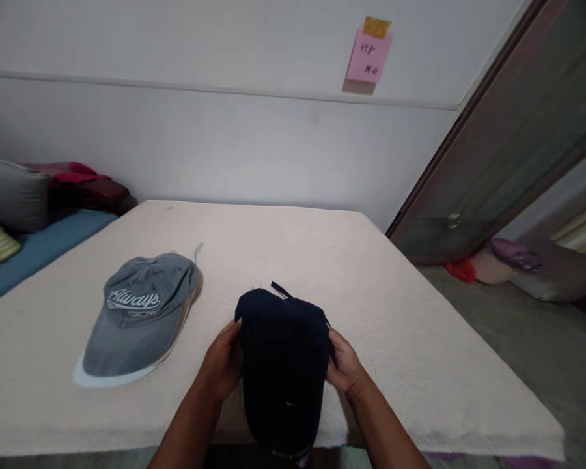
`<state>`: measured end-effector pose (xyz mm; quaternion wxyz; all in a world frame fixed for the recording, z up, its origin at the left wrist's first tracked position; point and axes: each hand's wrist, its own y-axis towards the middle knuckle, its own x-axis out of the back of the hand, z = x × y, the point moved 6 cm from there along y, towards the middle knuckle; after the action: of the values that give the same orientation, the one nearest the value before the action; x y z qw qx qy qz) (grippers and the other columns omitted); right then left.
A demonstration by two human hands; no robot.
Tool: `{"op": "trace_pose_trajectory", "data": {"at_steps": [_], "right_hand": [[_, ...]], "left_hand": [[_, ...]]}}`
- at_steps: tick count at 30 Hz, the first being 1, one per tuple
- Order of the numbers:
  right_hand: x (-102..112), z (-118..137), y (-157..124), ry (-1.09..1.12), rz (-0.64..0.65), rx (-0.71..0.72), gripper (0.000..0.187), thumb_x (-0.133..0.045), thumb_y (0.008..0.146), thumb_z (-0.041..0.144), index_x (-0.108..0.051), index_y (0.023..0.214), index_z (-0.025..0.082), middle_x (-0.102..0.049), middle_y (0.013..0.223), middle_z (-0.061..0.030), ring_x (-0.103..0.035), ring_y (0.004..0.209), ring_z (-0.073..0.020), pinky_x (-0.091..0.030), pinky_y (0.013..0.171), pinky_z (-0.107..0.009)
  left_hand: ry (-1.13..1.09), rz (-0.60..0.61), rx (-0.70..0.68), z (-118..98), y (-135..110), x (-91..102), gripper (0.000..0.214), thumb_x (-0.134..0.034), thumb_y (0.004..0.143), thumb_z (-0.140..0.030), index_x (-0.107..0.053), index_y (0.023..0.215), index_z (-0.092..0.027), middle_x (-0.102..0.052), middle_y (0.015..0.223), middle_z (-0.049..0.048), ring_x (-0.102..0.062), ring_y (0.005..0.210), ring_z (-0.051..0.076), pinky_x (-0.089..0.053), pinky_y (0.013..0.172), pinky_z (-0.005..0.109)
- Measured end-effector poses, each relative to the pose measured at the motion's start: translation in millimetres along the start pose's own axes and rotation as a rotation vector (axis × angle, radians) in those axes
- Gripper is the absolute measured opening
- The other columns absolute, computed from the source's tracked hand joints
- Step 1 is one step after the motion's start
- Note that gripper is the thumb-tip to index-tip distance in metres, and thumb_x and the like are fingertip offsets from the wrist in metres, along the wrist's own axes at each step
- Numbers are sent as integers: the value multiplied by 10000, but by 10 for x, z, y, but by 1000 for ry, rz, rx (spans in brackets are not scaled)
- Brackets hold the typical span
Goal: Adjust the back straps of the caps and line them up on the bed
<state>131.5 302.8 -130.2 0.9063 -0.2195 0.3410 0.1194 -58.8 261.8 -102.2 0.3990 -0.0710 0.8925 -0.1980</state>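
- Dark cap point(283, 365), navy-to-black soft fabric: crown rounded, brim long & curved toward the wearer of the camera. Small white mark point(291, 404) on it, thin black strap point(281, 289) poking out at the far side.
- L hand point(223, 358) pinched the cap's L side; R hand point(342, 361) pinched the R side, approx. level w/ the other. Both grips were closed on fabric, arms coming in from the nr side.
- Cap sat btwn the hands, mid-front of the desk point(430, 391); couldn't tell if it rested on the cloth or hung just above.
- Grey cap point(141, 316) lay well to the L: washed-look fabric, domed crown, white "Always" lettering, pale rim under the brim.
- Desk wore a cream cloth point(283, 241) w/ a fine woven texture.
- Behind: plain white wall point(224, 143), pink note point(370, 57) taped up. Far L: grey cushion point(14, 189) nr a blue surface point(63, 238). R: dark-framed panel point(493, 150) & grey floor point(557, 352).
- Brim tip reached the desk's nr edge, from what I saw. Wide stretch of cloth ran R of the R hand; a narrower gap split the two caps.
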Motion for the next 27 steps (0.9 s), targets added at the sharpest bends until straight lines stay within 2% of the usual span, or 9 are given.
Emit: {"op": "trace_pose_trajectory", "data": {"at_steps": [4, 9, 12, 14, 16, 20, 24, 27], "right_hand": [[62, 29, 38, 28, 40, -13, 213, -709, 701, 405, -708, 834, 240, -714, 811, 0, -648, 751, -155, -482, 805, -293], [82, 83, 0, -22, 122, -81, 314, -639, 753, 499, -710, 789, 195, -718, 843, -58, -658, 874, -215, -467, 849, -354], [87, 114, -50, 0, 79, -68, 311, -644, 749, 495, -717, 817, 200, -717, 853, -57, -652, 897, -226, -462, 866, -364], [58, 133, -80, 3, 52, -46, 264, -668, 743, 439, -717, 864, 208, -715, 869, -45, -651, 883, -216, -459, 869, -354], [-42, 160, -102, -35, 88, -47, 237, -693, 733, 345, -705, 925, 206, -708, 897, -40, -649, 856, -195, -460, 842, -328], [-391, 327, -139, -157, 245, -45, 248, -681, 723, 204, -667, 969, 181, -677, 846, -31, -619, 718, -141, -457, 706, -267], [-670, 598, -174, -224, 242, 94, 169, -642, 704, 139, -639, 868, 179, -602, 680, 18, -529, 560, -92, -398, 558, -207], [-746, 659, -198, -251, 220, 176, 151, -584, 675, 106, -609, 805, 179, -582, 668, 19, -496, 551, -97, -372, 531, -210]], "left_hand": [[-7, 59, -151, -106, -5, -30, 241, -658, 681, -130, -677, 915, -183, -695, 713, 0, -620, 582, 136, -465, 547, 224], [24, -20, -151, -126, 30, -16, 238, -616, 588, -104, -685, 806, -167, -691, 698, 6, -631, 618, 164, -485, 586, 254], [14, -33, -88, -79, -2, -12, 155, -640, 652, -259, -702, 758, -165, -698, 672, 31, -641, 624, 200, -509, 621, 304], [31, -10, -18, -27, -56, -21, 290, -656, 676, -436, -712, 754, -163, -700, 658, 55, -647, 630, 230, -518, 628, 341], [103, 51, 34, 9, -118, -54, 368, -713, 621, -482, -718, 791, -156, -708, 678, 74, -652, 638, 248, -518, 625, 355], [217, 150, 21, -19, -161, -116, 296, -760, 604, -260, -707, 876, -157, -722, 764, 81, -654, 655, 227, -505, 629, 326], [227, 127, -42, -91, -79, -102, 265, -685, 625, -121, -689, 886, -165, -724, 803, 77, -655, 684, 223, -493, 649, 318], [222, 87, -88, -106, -9, -59, 300, -621, 591, -55, -672, 863, -173, -713, 751, 54, -644, 638, 205, -477, 606, 295]]}}
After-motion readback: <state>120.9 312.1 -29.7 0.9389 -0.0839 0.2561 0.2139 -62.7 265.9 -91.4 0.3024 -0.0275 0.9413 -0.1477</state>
